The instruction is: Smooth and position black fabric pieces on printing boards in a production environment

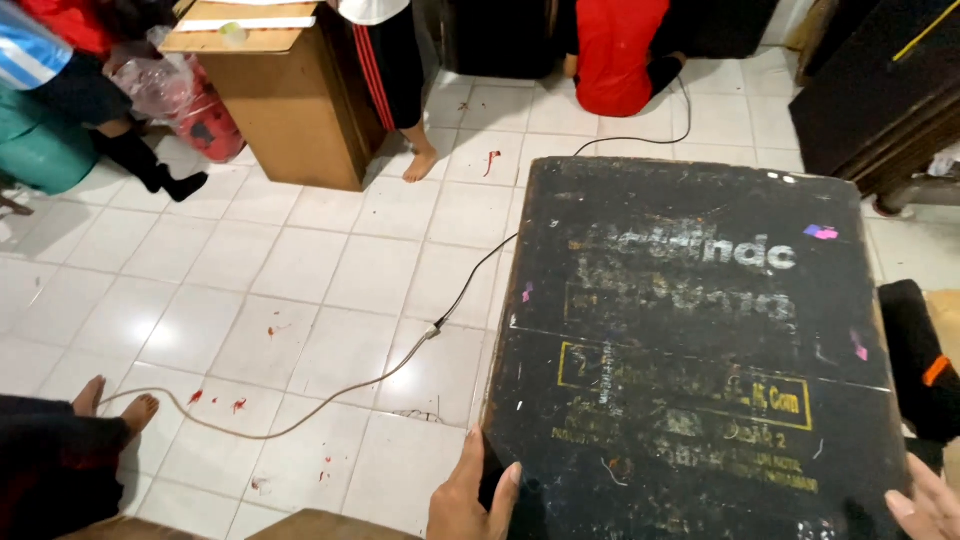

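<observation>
Left hand [468, 495] grips the near left corner of the black board [690, 340], fingers curled over its edge. Right hand [925, 505] touches the near right corner, fingers extended, grip unclear. Board stands over the white tiled floor [250, 270], beside a cable [400, 360].

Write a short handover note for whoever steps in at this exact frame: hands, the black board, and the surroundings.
Left hand: gripping the near left edge of the large worn black board, thumb on top.
Right hand: at the board's near right corner, only partly in frame; grip unclear.
The board is held over the white tiled floor.
A cable trails across the tiles to its left.
Other people stand or sit nearby by a cardboard box.
</observation>
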